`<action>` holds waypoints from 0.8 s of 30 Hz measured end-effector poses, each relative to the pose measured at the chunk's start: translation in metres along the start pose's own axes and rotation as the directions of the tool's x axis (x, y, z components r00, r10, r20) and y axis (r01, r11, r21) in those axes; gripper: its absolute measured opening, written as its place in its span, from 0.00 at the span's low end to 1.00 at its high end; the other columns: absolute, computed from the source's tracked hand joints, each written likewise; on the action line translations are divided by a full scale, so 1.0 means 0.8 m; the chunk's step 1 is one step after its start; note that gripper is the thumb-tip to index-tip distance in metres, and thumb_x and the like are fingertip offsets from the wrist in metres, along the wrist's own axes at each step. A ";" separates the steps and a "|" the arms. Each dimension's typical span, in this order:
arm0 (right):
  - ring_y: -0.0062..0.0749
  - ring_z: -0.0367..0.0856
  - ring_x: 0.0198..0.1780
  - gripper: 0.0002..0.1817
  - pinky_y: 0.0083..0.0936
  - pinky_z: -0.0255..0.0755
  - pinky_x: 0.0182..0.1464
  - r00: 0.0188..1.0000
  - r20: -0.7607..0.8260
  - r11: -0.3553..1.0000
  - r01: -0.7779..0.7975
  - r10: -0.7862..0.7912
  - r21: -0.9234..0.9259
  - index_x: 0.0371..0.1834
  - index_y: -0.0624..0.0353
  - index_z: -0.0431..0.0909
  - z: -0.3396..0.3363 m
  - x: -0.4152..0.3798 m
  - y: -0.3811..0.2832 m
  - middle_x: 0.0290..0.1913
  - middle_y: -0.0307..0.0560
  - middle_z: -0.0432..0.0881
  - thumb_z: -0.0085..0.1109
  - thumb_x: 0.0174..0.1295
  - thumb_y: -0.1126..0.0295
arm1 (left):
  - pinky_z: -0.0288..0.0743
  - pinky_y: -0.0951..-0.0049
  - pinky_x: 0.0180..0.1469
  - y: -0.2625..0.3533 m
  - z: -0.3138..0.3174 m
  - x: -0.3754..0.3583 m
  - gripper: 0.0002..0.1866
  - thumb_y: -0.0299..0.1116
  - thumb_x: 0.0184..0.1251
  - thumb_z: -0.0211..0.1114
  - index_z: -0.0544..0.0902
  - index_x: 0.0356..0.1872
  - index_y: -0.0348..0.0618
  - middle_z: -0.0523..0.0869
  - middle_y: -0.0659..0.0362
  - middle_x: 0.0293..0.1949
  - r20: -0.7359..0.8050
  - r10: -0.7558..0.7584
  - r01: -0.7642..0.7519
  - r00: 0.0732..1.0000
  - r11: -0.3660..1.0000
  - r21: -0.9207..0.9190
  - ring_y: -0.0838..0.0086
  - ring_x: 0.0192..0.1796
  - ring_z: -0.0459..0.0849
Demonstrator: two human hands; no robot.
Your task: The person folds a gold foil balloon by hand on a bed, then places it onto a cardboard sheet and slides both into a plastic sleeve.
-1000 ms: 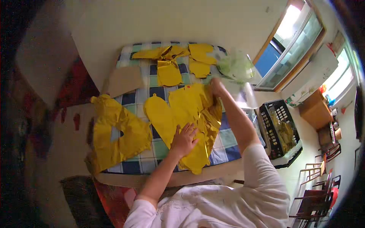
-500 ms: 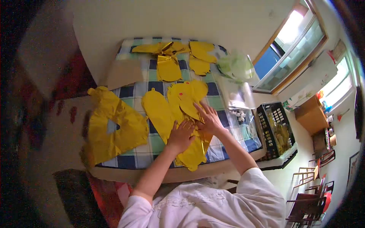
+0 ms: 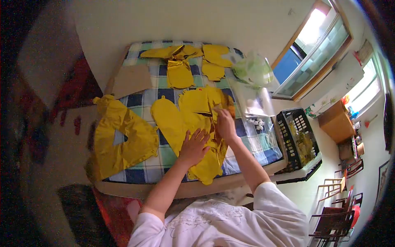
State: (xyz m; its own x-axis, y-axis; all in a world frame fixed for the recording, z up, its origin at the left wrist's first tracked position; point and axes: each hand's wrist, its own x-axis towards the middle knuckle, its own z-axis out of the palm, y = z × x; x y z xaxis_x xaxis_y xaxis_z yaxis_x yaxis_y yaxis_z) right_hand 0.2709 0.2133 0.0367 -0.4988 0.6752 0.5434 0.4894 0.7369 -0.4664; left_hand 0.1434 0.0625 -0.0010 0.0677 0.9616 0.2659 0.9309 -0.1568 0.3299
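A flat, uninflated gold foil balloon [image 3: 168, 125] lies folded and overlapping in the middle of the checked bedding. My left hand [image 3: 195, 148] rests on its lower part with fingers spread. At its right side, my right hand [image 3: 226, 125] has fingers closed on a lifted flap of the foil, whose edge is partly hidden by the hand. To the left lies another gold foil balloon [image 3: 123, 144], wrinkled, with a hole in its middle.
More gold foil pieces [image 3: 180, 75] and a brown cardboard sheet [image 3: 132, 80] lie toward the back. Clear plastic bags [image 3: 253, 72] sit along the right side. A black crate [image 3: 293, 142] stands beside the bed, with chairs [image 3: 333, 216] farther right.
My right hand has gone from lying spread on the foil to gripping its flap, moving slightly up and right. The flap has been folded back; my left hand stays nearly in place.
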 end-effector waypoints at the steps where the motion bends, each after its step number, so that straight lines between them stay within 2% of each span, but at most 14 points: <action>1: 0.53 0.73 0.54 0.20 0.37 0.69 0.56 0.996 0.074 0.999 -0.049 0.050 -0.024 0.53 0.58 0.75 0.016 0.001 0.008 0.50 0.56 0.77 0.53 0.55 0.74 | 0.43 0.46 0.72 -0.001 0.002 0.000 0.27 0.49 0.68 0.52 0.69 0.64 0.49 0.63 0.55 0.69 -0.002 0.006 -0.006 1.000 1.000 -0.003 0.61 0.72 0.59; 2: 0.53 0.73 0.56 0.20 0.36 0.68 0.57 0.984 0.147 0.994 -0.095 0.101 -0.051 0.54 0.58 0.75 0.026 0.001 0.016 0.51 0.56 0.78 0.51 0.57 0.74 | 0.43 0.46 0.72 -0.003 0.007 0.000 0.27 0.49 0.68 0.51 0.69 0.64 0.49 0.63 0.55 0.70 -0.004 0.010 -0.011 1.000 1.000 -0.007 0.61 0.72 0.58; 5: 0.54 0.72 0.57 0.22 0.39 0.67 0.59 0.945 0.274 0.975 -0.132 0.178 -0.177 0.55 0.56 0.75 0.031 0.007 0.025 0.55 0.57 0.76 0.53 0.53 0.77 | 0.42 0.46 0.72 -0.003 0.003 0.001 0.27 0.50 0.69 0.49 0.68 0.65 0.49 0.63 0.55 0.70 0.018 0.004 -0.004 1.000 1.000 -0.014 0.61 0.72 0.58; 8: 0.54 0.72 0.58 0.24 0.40 0.67 0.60 0.971 0.239 0.997 0.038 -0.022 -0.060 0.56 0.57 0.74 0.019 0.003 0.007 0.57 0.59 0.74 0.55 0.51 0.76 | 0.42 0.46 0.72 -0.002 0.001 0.002 0.27 0.50 0.70 0.49 0.68 0.65 0.49 0.63 0.55 0.70 0.035 -0.002 0.002 0.999 1.000 -0.010 0.61 0.72 0.57; 11: 0.53 0.72 0.58 0.25 0.40 0.66 0.61 0.959 0.280 0.979 0.099 -0.046 -0.180 0.57 0.56 0.74 0.025 0.000 0.011 0.57 0.61 0.74 0.56 0.52 0.75 | 0.45 0.47 0.71 -0.001 -0.001 0.002 0.27 0.48 0.69 0.51 0.69 0.65 0.48 0.64 0.56 0.69 0.021 -0.001 0.001 1.000 1.000 -0.003 0.63 0.72 0.57; 14: 0.55 0.73 0.52 0.26 0.43 0.70 0.51 0.989 0.079 0.989 0.133 -0.129 -0.057 0.56 0.53 0.75 0.062 0.018 0.077 0.49 0.59 0.76 0.62 0.49 0.71 | 0.46 0.48 0.71 -0.005 0.013 0.000 0.27 0.48 0.69 0.51 0.68 0.65 0.48 0.64 0.56 0.69 -0.006 0.021 -0.021 1.000 0.997 0.072 0.64 0.73 0.57; 16: 0.54 0.74 0.52 0.29 0.44 0.70 0.51 0.979 0.048 0.959 -0.204 0.198 0.196 0.59 0.53 0.72 0.103 0.066 0.171 0.49 0.60 0.77 0.63 0.49 0.70 | 0.46 0.48 0.71 -0.006 0.015 0.000 0.27 0.49 0.70 0.49 0.68 0.66 0.49 0.63 0.57 0.70 0.002 0.022 -0.022 1.000 0.994 0.108 0.65 0.73 0.56; 18: 0.54 0.75 0.51 0.32 0.44 0.70 0.49 0.936 0.062 0.929 -0.352 0.347 0.110 0.62 0.53 0.69 0.103 0.094 0.176 0.48 0.60 0.78 0.63 0.50 0.69 | 0.46 0.47 0.71 -0.002 0.008 0.001 0.27 0.50 0.71 0.48 0.67 0.67 0.49 0.63 0.57 0.70 0.042 0.002 -0.007 0.999 0.994 0.111 0.65 0.73 0.55; 20: 0.53 0.75 0.50 0.33 0.43 0.71 0.46 0.943 0.046 0.899 -0.298 0.329 -0.321 0.64 0.54 0.66 0.062 0.118 0.122 0.48 0.60 0.78 0.62 0.51 0.69 | 0.43 0.47 0.72 -0.002 0.003 0.004 0.28 0.49 0.70 0.48 0.65 0.67 0.50 0.61 0.56 0.71 0.078 -0.006 -0.002 0.997 0.995 0.098 0.63 0.73 0.55; 23: 0.42 0.78 0.33 0.25 0.37 0.73 0.39 0.914 0.088 0.859 -0.335 0.397 -0.388 0.61 0.55 0.67 0.066 0.132 0.119 0.34 0.51 0.81 0.56 0.58 0.70 | 0.41 0.47 0.73 0.001 0.000 0.001 0.28 0.49 0.70 0.48 0.64 0.68 0.50 0.60 0.56 0.71 0.085 -0.004 -0.003 0.996 0.996 0.085 0.62 0.74 0.55; 24: 0.43 0.77 0.33 0.25 0.37 0.73 0.39 0.886 0.217 0.910 -0.413 0.409 -0.028 0.61 0.55 0.67 0.062 0.137 0.118 0.34 0.52 0.81 0.56 0.58 0.69 | 0.41 0.47 0.73 0.001 -0.001 0.001 0.28 0.49 0.70 0.48 0.64 0.68 0.50 0.60 0.56 0.71 0.077 -0.003 -0.003 0.997 0.997 0.080 0.62 0.74 0.55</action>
State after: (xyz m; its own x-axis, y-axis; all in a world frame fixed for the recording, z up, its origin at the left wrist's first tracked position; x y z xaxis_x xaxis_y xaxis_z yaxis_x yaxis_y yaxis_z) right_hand 0.2268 0.3588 0.0173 -0.3974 0.9070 0.1392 0.6714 0.3908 -0.6297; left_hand 0.1436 0.0629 0.0003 0.0925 0.9765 0.1949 0.9564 -0.1415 0.2555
